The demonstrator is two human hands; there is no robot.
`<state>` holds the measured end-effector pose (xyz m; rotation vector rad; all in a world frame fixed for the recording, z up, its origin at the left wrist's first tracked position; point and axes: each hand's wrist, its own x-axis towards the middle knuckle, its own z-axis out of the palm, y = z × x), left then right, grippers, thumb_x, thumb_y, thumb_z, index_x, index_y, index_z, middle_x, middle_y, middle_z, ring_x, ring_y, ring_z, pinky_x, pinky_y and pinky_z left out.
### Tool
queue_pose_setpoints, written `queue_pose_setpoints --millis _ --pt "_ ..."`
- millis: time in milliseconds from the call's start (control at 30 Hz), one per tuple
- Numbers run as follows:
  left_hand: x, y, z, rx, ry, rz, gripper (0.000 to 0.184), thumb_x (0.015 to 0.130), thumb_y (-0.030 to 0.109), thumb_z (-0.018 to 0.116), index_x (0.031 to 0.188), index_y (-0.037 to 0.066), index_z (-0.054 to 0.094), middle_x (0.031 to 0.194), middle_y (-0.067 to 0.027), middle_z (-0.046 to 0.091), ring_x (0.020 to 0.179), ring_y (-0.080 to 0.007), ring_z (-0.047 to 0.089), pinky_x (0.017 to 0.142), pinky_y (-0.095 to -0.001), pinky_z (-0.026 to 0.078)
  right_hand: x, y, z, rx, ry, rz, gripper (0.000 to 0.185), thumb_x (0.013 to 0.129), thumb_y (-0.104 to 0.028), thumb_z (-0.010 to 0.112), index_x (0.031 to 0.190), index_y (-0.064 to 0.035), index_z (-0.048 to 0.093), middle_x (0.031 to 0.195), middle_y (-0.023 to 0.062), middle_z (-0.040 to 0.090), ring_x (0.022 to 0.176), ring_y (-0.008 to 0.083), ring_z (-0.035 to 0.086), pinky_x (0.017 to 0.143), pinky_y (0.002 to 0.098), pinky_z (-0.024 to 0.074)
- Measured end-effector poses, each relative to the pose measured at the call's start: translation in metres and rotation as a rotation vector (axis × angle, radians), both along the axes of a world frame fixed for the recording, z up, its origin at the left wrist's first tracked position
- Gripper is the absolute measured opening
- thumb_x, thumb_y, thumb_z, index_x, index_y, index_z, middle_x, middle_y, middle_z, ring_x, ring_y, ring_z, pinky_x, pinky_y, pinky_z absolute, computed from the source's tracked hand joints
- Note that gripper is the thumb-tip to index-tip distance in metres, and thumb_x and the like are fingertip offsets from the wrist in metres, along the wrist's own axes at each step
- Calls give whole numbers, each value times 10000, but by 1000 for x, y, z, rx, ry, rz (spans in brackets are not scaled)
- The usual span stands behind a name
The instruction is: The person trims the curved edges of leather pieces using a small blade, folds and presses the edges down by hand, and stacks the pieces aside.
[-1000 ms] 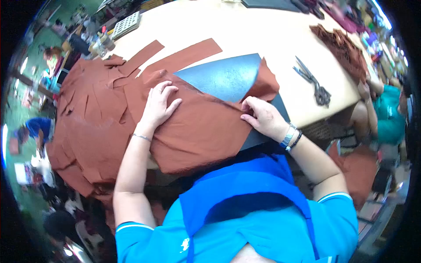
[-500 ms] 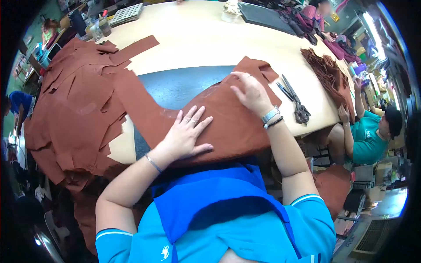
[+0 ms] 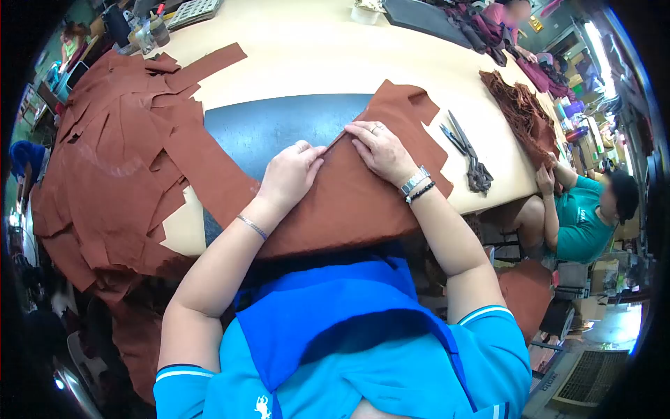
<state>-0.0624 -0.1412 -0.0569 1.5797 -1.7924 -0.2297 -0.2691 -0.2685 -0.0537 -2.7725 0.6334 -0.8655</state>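
A reddish-brown sheet (image 3: 363,199) lies over a dark board (image 3: 279,126) at the table's near edge. My left hand (image 3: 292,173) pinches the sheet's upper edge, where a narrow strip is folded over. Just to the right, my right hand (image 3: 380,150) has its fingers closed on the same folded edge. The sheet hangs slightly over the table edge, against the blue apron. Its right part spreads out flat beyond my right hand.
Brown pieces (image 3: 112,160) are heaped at the left. Scissors (image 3: 471,157) lie on the pale table (image 3: 293,56) to the right. Gathered brown material (image 3: 523,115) is by a seated co-worker (image 3: 586,209). A white tub (image 3: 366,12) and black board (image 3: 426,21) sit at the far side.
Both hands have come closer together. My left hand, flat on the sheet before, now pinches its edge, and a narrow fold has formed between the hands.
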Motion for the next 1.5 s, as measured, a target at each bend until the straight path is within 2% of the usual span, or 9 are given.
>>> queue_pose_setpoints --millis 233,433,467,633,700,800,1033,1267,1500 --pt "4 14 -6 -65 -171 20 155 931 143 625 1040 92 723 934 -115 640 757 -324 669 673 -406 564 -2 -3 -5 -86 94 37 284 921 -142 609 1181 -39 658 1182 159 657 1070 329 621 941 398 507" --pt "4 14 -7 -67 -159 11 154 940 153 616 1042 83 708 914 -120 624 753 -326 663 671 -418 558 5 47 33 -65 558 -81 751 831 -709 575 1427 -257 500 1479 239 408 1363 437 399 1025 677 375" --pt "3 14 -8 -76 -164 8 154 940 153 615 1040 82 709 917 -120 624 756 -326 663 674 -416 558 4 45 27 29 568 -91 856 760 -839 516 1469 -366 429 1549 233 304 1431 462 281 1010 788 266" --pt "5 15 -6 -71 -149 0 161 941 153 614 1042 75 713 925 -125 624 773 -322 661 695 -412 555 -8 5 13 -150 518 -353 840 817 -813 460 1433 -245 508 1510 231 386 1429 428 307 1060 765 186" --pt "4 13 -7 -68 -133 -1 166 941 149 613 1045 67 713 927 -128 625 782 -321 661 703 -412 553 -4 8 20 -266 465 -336 724 860 -659 585 1399 -178 541 1461 221 448 1366 404 409 1089 642 302" --pt "7 19 -4 -42 -120 -9 175 932 139 624 1056 54 714 930 -131 633 793 -318 662 712 -408 550 15 36 22 -30 179 123 562 850 -409 723 1281 -68 607 1241 197 613 1178 365 567 1065 432 419" --pt "31 61 12 45 -60 -43 196 898 115 663 1071 41 720 919 -125 651 759 -301 657 707 -381 546 18 56 6 -53 287 81 596 916 -526 593 1330 -97 578 1357 185 525 1274 343 501 1033 524 425" --pt "34 72 11 -40 -334 -26 163 881 131 669 1027 99 733 905 -66 653 803 -248 624 766 -368 474 25 73 19 -77 424 58 600 938 -566 530 1419 -208 510 1413 212 474 1330 366 456 1025 643 382" --pt "37 78 17 94 -333 18 172 910 157 633 1054 107 713 947 -55 643 902 -251 638 1025 -561 397 33 93 18 -95 445 44 643 923 -588 529 1401 -158 516 1382 199 501 1331 347 456 1014 637 386"
